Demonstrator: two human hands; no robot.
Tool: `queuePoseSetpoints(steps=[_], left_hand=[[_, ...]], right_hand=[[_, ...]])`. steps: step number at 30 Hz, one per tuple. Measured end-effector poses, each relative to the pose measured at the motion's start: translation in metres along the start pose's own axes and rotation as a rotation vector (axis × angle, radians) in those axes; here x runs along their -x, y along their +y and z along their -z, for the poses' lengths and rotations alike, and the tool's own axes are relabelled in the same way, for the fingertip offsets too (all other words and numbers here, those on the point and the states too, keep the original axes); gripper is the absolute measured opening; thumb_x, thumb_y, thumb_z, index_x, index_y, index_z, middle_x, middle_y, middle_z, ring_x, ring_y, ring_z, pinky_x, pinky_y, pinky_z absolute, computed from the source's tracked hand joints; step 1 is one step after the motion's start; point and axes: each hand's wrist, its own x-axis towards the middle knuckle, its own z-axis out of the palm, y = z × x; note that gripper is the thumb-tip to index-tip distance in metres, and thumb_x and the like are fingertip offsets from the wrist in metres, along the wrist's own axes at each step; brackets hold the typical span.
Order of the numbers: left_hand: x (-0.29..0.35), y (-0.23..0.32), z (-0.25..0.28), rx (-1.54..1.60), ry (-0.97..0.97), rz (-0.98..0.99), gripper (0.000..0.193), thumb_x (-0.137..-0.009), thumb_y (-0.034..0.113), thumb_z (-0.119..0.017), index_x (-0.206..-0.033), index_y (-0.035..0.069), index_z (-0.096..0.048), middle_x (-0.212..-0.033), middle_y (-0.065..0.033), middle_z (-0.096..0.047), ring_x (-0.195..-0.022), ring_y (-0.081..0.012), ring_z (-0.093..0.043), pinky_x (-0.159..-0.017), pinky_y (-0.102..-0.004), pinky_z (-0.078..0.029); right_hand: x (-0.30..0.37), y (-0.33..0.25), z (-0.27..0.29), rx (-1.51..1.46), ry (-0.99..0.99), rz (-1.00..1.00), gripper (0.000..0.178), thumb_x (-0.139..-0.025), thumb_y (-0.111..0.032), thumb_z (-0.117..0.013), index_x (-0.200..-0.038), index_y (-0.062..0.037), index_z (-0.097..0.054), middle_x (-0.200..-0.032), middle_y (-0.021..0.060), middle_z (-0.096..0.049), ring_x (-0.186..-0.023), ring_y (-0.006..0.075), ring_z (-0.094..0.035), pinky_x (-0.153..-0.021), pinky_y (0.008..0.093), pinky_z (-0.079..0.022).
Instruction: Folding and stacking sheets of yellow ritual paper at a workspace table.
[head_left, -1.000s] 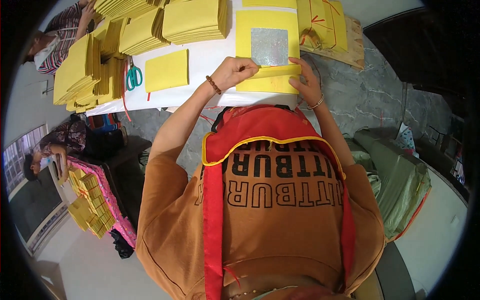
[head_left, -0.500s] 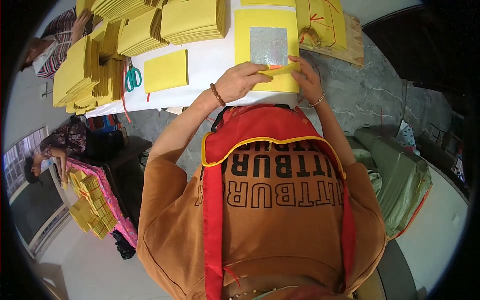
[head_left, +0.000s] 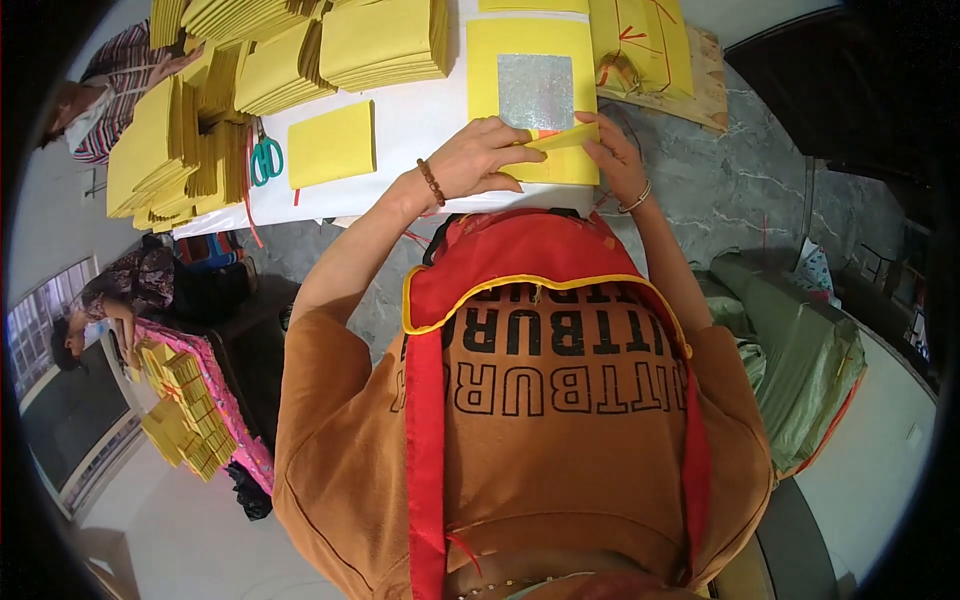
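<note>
A yellow paper sheet (head_left: pixel 483 82) with a silver square patch (head_left: pixel 535 92) lies at the table's near edge. Its near end is turned up into a narrow strip, with a bit of orange showing under it. My left hand (head_left: pixel 485 160) grips the strip's left end with its fingers, while the lowest digit sits apart from it. At the other end my right hand (head_left: pixel 618 160) pinches the strip, fingers above and thumb below. A folded yellow paper packet (head_left: pixel 330 145) rests to the left of my left hand.
Stacks of folded yellow paper (head_left: pixel 385 45) fill the white table's (head_left: pixel 425 110) far left. Teal-handled scissors (head_left: pixel 267 160) lie beside them. A tied yellow bundle (head_left: pixel 645 50) sits on a wooden board (head_left: pixel 705 85) at far right. Two other people work at left.
My left hand's lowest digit has moved down, away from the fold. The strip stays raised, slightly shifted. At far left, a co-worker's hand has moved down toward the stacks.
</note>
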Motion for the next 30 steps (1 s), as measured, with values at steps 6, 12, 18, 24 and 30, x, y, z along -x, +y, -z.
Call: queuePoseSetpoints(steps=[6,12,18,24,30], left_hand=[[-0.002,-0.001,0.003,0.034,-0.015,0.02,0.051,-0.067,0.025,-0.074,-0.114,0.015,-0.059,-0.114,-0.009,-0.056,-0.097,-0.0255,-0.051,-0.086,-0.0364,-0.042],[0.0,-0.01,0.0,0.003,0.088,-0.062,0.033,-0.079,0.019,-0.067,-0.11,0.01,-0.058,-0.11,-0.0117,-0.058,-0.09,-0.0279,-0.056,-0.078,-0.0359,-0.046],[-0.006,-0.001,0.007,0.17,0.044,0.331,0.025,-0.082,0.02,-0.063,-0.098,0.005,-0.053,-0.096,-0.0134,-0.059,-0.079,-0.0299,-0.059,-0.068,-0.0368,-0.049],[0.014,0.002,0.028,0.108,0.14,0.374,0.06,-0.078,0.025,-0.068,-0.129,0.009,-0.04,-0.114,-0.0169,-0.056,-0.107,-0.029,-0.052,-0.087,-0.0405,-0.042],[0.026,-0.023,0.007,-0.21,0.244,0.251,0.037,-0.071,0.002,-0.059,-0.106,0.015,-0.064,-0.118,-0.0074,-0.056,-0.11,-0.0252,-0.049,-0.091,-0.0374,-0.038]], right_hand=[[-0.002,0.003,0.001,-0.015,-0.016,-0.011,0.022,-0.086,-0.018,-0.057,-0.098,-0.0004,-0.064,-0.124,0.0078,-0.055,-0.12,0.0217,-0.043,-0.102,0.034,-0.029],[-0.002,-0.001,0.003,-0.109,0.0,-0.073,0.024,-0.086,-0.017,-0.057,-0.102,-0.0013,-0.063,-0.125,0.0082,-0.054,-0.121,0.0227,-0.041,-0.103,0.0351,-0.028],[0.0,-0.001,-0.002,0.19,0.062,0.041,0.025,-0.079,-0.012,-0.063,-0.104,-0.0068,-0.062,-0.121,0.0085,-0.056,-0.117,0.0252,-0.045,-0.101,0.0365,-0.032],[-0.005,0.003,-0.005,0.105,0.101,0.081,0.013,-0.079,-0.011,-0.064,-0.092,-0.0073,-0.061,-0.112,0.0068,-0.059,-0.11,0.0245,-0.051,-0.096,0.0353,-0.036],[-0.011,0.001,0.0,0.193,0.059,0.193,0.022,-0.075,-0.013,-0.068,-0.096,-0.012,-0.062,-0.115,0.0061,-0.058,-0.115,0.028,-0.047,-0.098,0.0378,-0.035]])
